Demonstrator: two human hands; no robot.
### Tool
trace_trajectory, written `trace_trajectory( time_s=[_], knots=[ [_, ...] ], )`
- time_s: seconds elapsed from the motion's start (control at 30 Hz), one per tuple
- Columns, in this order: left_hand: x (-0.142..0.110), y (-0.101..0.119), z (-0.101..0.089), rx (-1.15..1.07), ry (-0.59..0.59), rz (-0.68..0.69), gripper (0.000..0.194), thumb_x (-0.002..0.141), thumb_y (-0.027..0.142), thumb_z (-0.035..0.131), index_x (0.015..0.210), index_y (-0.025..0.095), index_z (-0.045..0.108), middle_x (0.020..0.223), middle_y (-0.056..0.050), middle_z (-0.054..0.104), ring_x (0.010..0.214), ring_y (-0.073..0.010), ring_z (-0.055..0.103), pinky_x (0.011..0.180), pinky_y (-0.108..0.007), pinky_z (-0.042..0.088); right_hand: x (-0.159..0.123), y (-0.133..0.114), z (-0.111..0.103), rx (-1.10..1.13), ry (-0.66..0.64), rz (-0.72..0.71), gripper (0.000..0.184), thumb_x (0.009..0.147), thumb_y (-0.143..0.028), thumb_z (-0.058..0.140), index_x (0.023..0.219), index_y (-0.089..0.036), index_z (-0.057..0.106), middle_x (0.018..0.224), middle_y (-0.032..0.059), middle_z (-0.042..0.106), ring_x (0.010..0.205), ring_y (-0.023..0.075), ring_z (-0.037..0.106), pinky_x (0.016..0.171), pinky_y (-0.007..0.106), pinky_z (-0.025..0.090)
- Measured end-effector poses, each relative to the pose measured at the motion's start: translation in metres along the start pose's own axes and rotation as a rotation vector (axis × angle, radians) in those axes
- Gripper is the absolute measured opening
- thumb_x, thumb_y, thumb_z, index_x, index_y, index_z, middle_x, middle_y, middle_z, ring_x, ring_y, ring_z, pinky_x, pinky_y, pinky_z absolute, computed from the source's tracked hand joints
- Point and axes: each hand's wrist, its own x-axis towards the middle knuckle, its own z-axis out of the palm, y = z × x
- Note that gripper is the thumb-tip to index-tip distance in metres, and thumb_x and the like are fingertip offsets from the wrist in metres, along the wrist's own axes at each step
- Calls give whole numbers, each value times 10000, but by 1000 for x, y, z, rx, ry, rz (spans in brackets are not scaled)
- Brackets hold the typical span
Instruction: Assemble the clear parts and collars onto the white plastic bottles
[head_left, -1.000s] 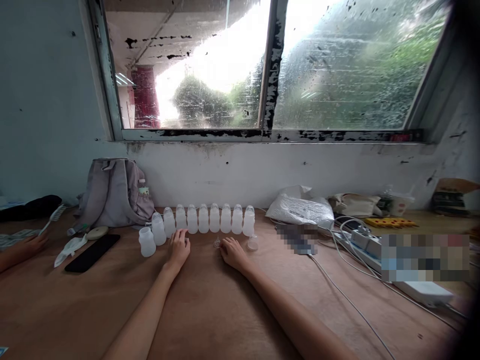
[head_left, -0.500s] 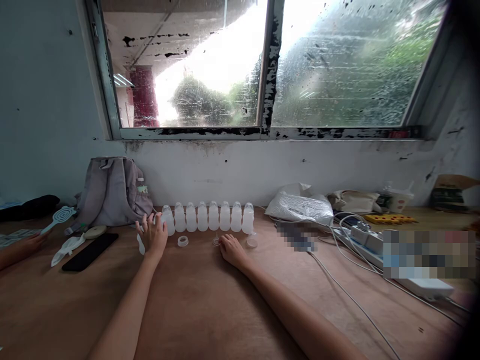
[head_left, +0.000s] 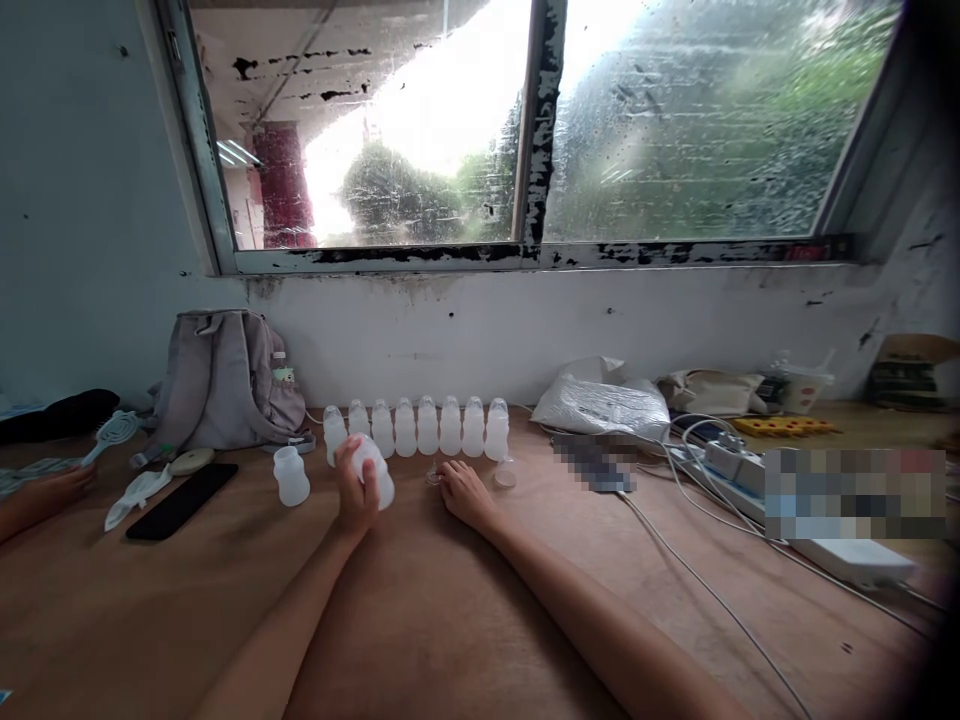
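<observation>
My left hand [head_left: 357, 490] is closed around a translucent white baby bottle [head_left: 383, 487], held tilted above the table. To its left, a second baby bottle without a cap [head_left: 291, 477] stands upright on the wood. My right hand [head_left: 466, 496] lies on the table with its fingers lightly bent and holds nothing that I can make out. Beside its fingertips is a small clear bottle nipple [head_left: 432, 478]. A clear cap [head_left: 505, 474] lies to the right of that hand. Behind both hands stands a row of several capped baby bottles [head_left: 427, 428].
A grey backpack [head_left: 217, 385] leans on the wall at left, with a black phone [head_left: 182, 502] before it. Another person's hand [head_left: 67, 487] is at the far left. Rightward are a silver bubble pouch [head_left: 604, 405], a power strip [head_left: 847, 560] and loose cables [head_left: 697, 590].
My left hand has moved right from the row's left end and now holds a bottle. An uncapped bottle now shows at left. The white ring is out of sight. My right hand stays put.
</observation>
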Motion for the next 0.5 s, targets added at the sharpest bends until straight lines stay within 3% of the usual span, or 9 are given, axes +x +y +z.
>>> trace_trajectory(
  time_s=[0.17,0.33,0.4,0.5],
  knots=[
    [-30,23,25,-203,-344,-242,440,840,331,408,1235,200,263,1189,-129,403,1093,-220,426,903,-377,351,2,-1,-3,96,79,10,145,841,-176,360,865,-179,503,874,60,570,829,173,499,758,276,367],
    [-33,27,31,-316,-482,-438,729,684,357,619,1260,210,199,1150,-110,441,1024,-227,480,851,-360,389,3,1,-6,196,169,68,204,879,-235,280,914,-182,474,857,50,580,799,156,529,731,257,398],
    [-31,28,30,-303,-579,-475,712,625,327,665,1201,189,268,1094,-98,483,980,-225,499,837,-360,390,4,2,-7,240,202,104,222,879,-253,269,922,-179,473,839,50,584,789,157,541,708,253,408],
    [-31,29,29,-291,-669,-509,534,621,311,656,1056,178,376,957,-61,550,868,-203,536,783,-342,408,4,2,-8,313,239,154,255,877,-289,259,905,-184,489,801,39,592,757,153,556,688,248,414]
  ],
)
